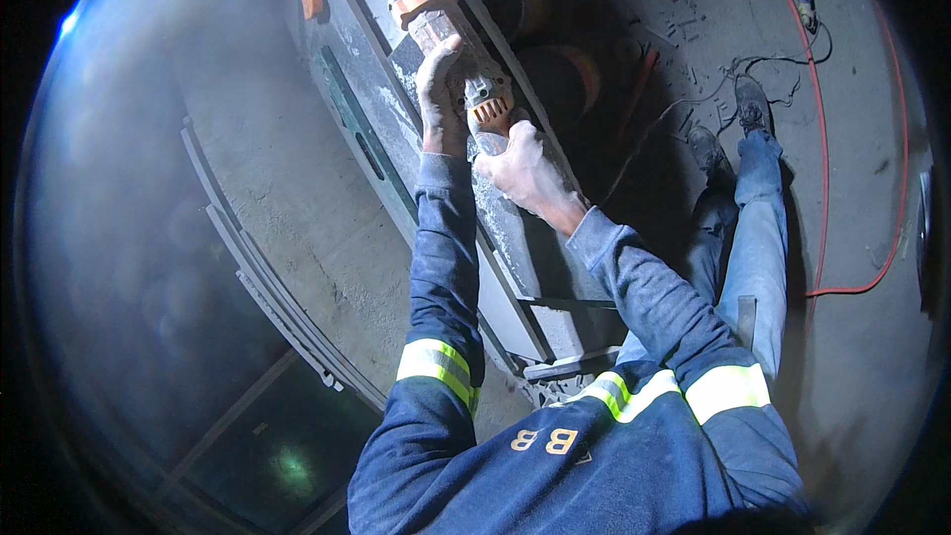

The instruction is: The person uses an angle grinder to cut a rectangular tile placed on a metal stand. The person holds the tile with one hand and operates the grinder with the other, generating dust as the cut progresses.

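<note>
An angle grinder (pixel 421 8) with orange and grey parts, coated in pale dust, lies lengthwise over a dusty metal frame (pixel 540 297). My left hand (pixel 439 89) is closed around the upper body of the grinder, just below its orange collar. My right hand (pixel 525 168) grips the grinder's rear handle, below the orange vents. Both hands are powdered with pale dust. The disc at the head is only partly visible and mostly hidden by the tool.
A small orange block (pixel 313 6) and a green bar (pixel 347 109) are on the left. Long curved strips (pixel 228 218) lie farther left. Red cables (pixel 822 188), black cords (pixel 748 61) and a connector (pixel 804 2) lie on the floor at right, near my feet.
</note>
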{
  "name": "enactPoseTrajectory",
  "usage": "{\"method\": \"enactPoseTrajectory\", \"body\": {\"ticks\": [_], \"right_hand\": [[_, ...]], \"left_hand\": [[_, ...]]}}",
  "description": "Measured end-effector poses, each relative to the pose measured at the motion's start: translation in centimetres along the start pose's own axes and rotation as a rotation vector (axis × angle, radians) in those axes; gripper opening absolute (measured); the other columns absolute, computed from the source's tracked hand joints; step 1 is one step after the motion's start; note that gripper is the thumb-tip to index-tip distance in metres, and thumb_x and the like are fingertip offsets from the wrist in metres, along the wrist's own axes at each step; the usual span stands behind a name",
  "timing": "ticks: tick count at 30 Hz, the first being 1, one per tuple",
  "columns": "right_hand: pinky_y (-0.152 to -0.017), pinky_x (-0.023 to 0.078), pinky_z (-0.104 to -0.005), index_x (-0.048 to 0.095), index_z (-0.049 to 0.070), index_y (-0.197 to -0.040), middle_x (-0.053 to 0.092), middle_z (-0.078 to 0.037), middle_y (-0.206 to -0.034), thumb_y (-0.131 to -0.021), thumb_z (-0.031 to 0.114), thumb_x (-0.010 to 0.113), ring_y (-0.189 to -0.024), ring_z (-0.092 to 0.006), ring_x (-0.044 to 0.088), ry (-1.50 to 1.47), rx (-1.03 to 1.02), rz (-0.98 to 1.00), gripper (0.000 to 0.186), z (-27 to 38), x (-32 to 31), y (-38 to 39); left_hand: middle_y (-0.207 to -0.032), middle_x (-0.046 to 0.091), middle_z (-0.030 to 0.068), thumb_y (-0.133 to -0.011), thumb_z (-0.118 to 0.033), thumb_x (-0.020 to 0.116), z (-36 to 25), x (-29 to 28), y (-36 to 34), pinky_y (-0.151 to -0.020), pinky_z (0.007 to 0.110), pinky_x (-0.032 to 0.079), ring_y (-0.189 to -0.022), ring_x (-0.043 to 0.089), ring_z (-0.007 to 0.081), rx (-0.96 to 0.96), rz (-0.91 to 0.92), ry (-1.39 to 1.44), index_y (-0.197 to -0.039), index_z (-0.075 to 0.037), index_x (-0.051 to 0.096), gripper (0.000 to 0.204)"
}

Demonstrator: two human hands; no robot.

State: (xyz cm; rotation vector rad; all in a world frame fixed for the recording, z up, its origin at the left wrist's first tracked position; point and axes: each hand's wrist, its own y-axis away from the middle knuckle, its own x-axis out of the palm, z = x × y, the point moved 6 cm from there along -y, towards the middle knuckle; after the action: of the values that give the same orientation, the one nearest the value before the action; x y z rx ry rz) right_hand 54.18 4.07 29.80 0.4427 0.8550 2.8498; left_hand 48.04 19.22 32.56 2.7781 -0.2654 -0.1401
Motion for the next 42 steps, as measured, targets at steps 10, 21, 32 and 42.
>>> {"method": "enactPoseTrajectory", "body": {"ticks": [10,21,32,42], "right_hand": [[-0.067,0.055,-0.0409,0.06,-0.01,-0.088,0.066,-0.027,-0.079,-0.076,0.027,0.074,-0.077,-0.0339,0.071,0.05,-0.128,-0.024,0.042,1.0,-0.6,0.5],[-0.062,0.053,-0.0376,0.058,-0.011,-0.09,0.065,-0.018,-0.077,-0.076,0.025,0.072,-0.071,-0.0267,0.068,-0.02,-0.032,-0.011,0.041,0.5,-0.6,-0.4],[-0.068,0.055,-0.0402,0.061,-0.013,-0.087,0.067,-0.028,-0.081,-0.075,0.028,0.074,-0.08,-0.0333,0.071,0.007,-0.039,-0.012,0.044,-0.1,-0.8,0.8],[-0.063,0.054,-0.0348,0.055,-0.014,-0.098,0.064,-0.019,-0.08,-0.076,0.025,0.072,-0.072,-0.0245,0.067,-0.069,0.026,0.066,0.049,0.0,-0.1,-0.4]], "left_hand": [[-0.103,0.066,0.0058,-0.086,-0.023,0.068,-0.3,-0.4,0.5,-0.081,0.029,0.051,-0.089,0.064,0.0161,0.047,-0.015,-0.043,-0.105,-0.004,0.07,0.027],[-0.102,0.067,0.0057,-0.087,-0.022,0.068,-0.8,0.5,0.3,-0.081,0.03,0.051,-0.09,0.064,0.0163,0.064,0.013,-0.042,-0.106,-0.004,0.07,0.026],[-0.1,0.067,0.0042,-0.086,-0.024,0.069,-0.1,0.7,1.7,-0.08,0.029,0.051,-0.089,0.065,0.0156,0.016,-0.019,-0.039,-0.106,-0.004,0.07,0.028],[-0.102,0.067,0.0045,-0.088,-0.026,0.068,-0.3,0.2,0.4,-0.082,0.028,0.051,-0.092,0.064,0.015,0.04,0.021,-0.038,-0.108,-0.004,0.07,0.03]]}}
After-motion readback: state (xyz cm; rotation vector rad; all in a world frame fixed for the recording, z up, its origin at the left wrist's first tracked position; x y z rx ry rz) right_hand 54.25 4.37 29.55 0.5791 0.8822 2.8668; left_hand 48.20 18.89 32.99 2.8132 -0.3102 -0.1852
